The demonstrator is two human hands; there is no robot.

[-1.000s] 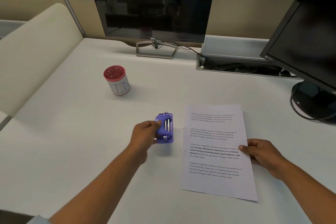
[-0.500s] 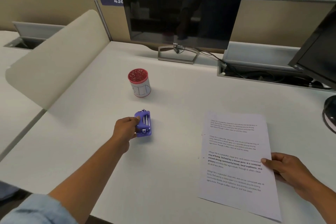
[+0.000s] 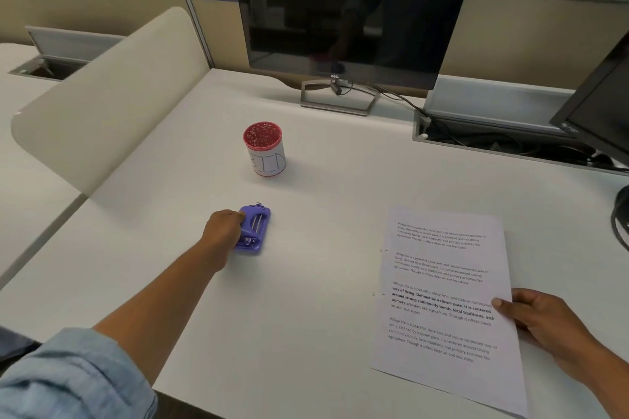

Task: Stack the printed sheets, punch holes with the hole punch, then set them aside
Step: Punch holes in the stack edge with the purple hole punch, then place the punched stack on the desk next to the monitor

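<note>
The purple hole punch (image 3: 254, 230) is gripped by the left hand (image 3: 223, 227), whose fingers are curled round its left side while it rests on the tabletop (image 3: 306, 309), just in front of a red-rimmed cup (image 3: 264, 150) and well apart from the paper. The printed sheets (image 3: 442, 299) lie flat as one squared stack at the right of the tabletop, in front of the dark monitor (image 3: 340, 10). Their right edge is pinched by the right hand (image 3: 541, 326), the thumb laid on top and the fingers curled at the edge; how far the fingers reach beneath cannot be told. Two small dark marks can be made out at the left margin of the stack, which may be punched holes, though they are too small for certainty. On that reading the punching is judged done, and the step in hand is the parting of tool and paper. The next move would call for the hole punch to be let go where it sits and for the stack to be lifted or slid aside by its pinched edge, the sheets held together so that they are not fanned out.
</note>
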